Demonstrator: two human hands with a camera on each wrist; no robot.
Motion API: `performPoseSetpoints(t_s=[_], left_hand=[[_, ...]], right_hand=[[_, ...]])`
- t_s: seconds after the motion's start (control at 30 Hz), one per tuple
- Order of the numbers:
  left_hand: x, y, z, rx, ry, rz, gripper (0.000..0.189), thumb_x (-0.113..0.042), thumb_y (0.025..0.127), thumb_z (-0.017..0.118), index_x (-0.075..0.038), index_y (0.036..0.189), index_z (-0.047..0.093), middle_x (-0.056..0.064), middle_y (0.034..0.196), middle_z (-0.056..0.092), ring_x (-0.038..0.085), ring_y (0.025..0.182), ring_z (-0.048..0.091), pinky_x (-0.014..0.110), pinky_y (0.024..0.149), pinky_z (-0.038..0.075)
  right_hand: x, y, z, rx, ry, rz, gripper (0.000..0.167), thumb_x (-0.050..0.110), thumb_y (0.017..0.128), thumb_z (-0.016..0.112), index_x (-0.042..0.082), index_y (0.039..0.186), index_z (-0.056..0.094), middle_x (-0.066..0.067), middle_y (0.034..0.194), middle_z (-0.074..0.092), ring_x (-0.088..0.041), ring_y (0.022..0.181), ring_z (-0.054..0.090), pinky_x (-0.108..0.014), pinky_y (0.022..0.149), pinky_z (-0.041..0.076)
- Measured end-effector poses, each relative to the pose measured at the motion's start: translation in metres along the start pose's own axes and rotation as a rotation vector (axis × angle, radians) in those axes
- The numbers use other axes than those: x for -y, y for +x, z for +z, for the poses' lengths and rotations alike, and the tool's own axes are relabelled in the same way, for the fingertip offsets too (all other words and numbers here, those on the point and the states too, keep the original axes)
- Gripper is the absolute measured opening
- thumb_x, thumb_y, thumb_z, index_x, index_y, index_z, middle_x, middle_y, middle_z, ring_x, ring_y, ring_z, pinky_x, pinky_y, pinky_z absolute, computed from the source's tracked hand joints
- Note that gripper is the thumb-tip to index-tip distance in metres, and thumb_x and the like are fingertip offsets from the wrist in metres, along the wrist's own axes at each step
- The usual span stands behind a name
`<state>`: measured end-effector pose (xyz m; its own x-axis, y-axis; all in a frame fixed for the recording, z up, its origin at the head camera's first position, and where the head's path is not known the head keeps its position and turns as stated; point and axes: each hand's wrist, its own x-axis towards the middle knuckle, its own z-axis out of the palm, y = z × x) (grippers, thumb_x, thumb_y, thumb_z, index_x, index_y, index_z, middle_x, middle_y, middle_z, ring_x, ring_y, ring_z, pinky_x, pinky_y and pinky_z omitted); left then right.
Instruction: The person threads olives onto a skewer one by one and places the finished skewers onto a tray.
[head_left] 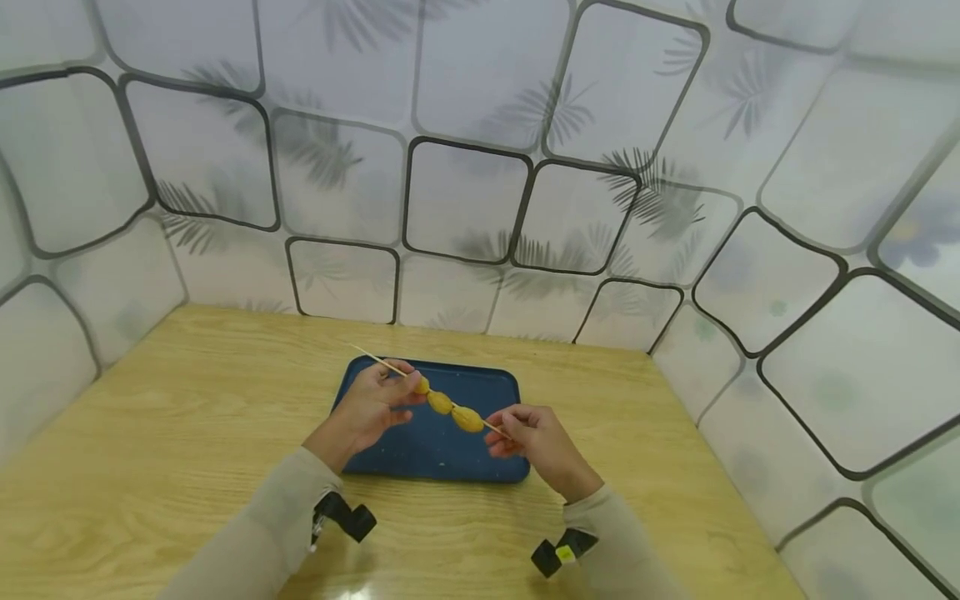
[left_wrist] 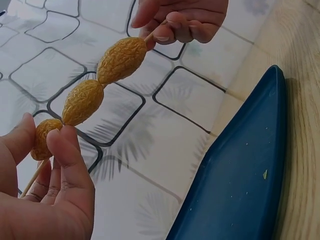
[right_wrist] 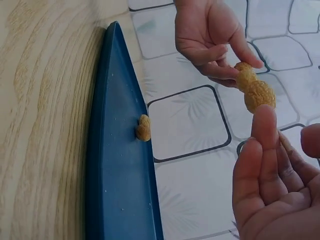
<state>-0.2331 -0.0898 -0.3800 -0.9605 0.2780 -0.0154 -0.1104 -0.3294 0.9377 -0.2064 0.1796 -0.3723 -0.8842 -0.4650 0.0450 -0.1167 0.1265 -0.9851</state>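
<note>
A thin wooden skewer (head_left: 378, 360) slants over the tray, carrying three golden-brown, wrinkled, oval fried balls (left_wrist: 83, 102). My left hand (head_left: 371, 410) pinches the end ball (left_wrist: 45, 139) between thumb and fingers, and the skewer's long bare end runs out past that hand. At the other end, my right hand (head_left: 542, 440) holds the short bare stretch of stick between thumb and fingers, beside the largest ball (head_left: 468, 418). Below both hands lies a dark blue rectangular tray (head_left: 442, 454). One loose fried ball (right_wrist: 143, 128) rests in it, seen in the right wrist view.
The tray sits on a light wood-grain table (head_left: 225, 392). Small crumbs and a greenish fleck (left_wrist: 265, 174) dot its surface. Patterned white wall covering (head_left: 465, 200) rises behind the table and along both sides.
</note>
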Motion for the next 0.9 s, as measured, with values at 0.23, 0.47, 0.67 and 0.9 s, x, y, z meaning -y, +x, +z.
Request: performPoseSetpoints(t_s=[0.23,0.47,0.67,0.9], left_hand=[[0.0000,0.0028,0.0009,-0.014,-0.031,0.002,0.019,-0.018,0.097,0.062,-0.010,0.105,0.046,0.000,0.092,0.065,0.013,0.081,0.066,0.025,0.062,0.051],[0.0022,0.0023,0.0035,-0.004,-0.036,0.004,0.015,-0.015,0.099,0.058,-0.009,0.106,0.046,0.001,0.091,0.066,0.013,0.081,0.067,0.025,0.067,0.054],[0.0015,0.0014,0.0053,-0.011,-0.039,0.006,0.017,-0.016,0.100,0.057,-0.008,0.108,0.045,0.002,0.092,0.064,0.012,0.080,0.067,0.025,0.068,0.055],[-0.0003,0.0009,0.0050,-0.011,-0.072,0.004,0.015,-0.016,0.100,0.057,-0.008,0.106,0.047,0.003,0.091,0.064,0.012,0.079,0.067,0.024,0.068,0.055]], right_hand=[[0.0014,-0.0001,0.0023,0.028,0.107,0.009,0.045,0.018,0.103,0.026,-0.009,0.110,0.061,-0.004,0.086,0.070,-0.016,0.074,0.069,-0.031,0.070,0.056],[0.0033,-0.0025,0.0040,-0.071,0.042,0.012,0.061,0.032,0.105,0.016,-0.001,0.100,0.067,-0.003,0.081,0.070,-0.020,0.072,0.068,-0.039,0.064,0.055],[0.0020,-0.0021,0.0020,-0.019,0.035,-0.079,0.060,0.043,0.107,0.029,-0.007,0.103,0.063,0.000,0.083,0.068,-0.014,0.076,0.066,-0.031,0.067,0.052],[-0.0041,0.0029,0.0009,-0.057,-0.158,-0.132,0.022,0.008,0.097,0.060,-0.013,0.103,0.064,-0.018,0.087,0.068,-0.013,0.073,0.065,-0.039,0.070,0.057]])
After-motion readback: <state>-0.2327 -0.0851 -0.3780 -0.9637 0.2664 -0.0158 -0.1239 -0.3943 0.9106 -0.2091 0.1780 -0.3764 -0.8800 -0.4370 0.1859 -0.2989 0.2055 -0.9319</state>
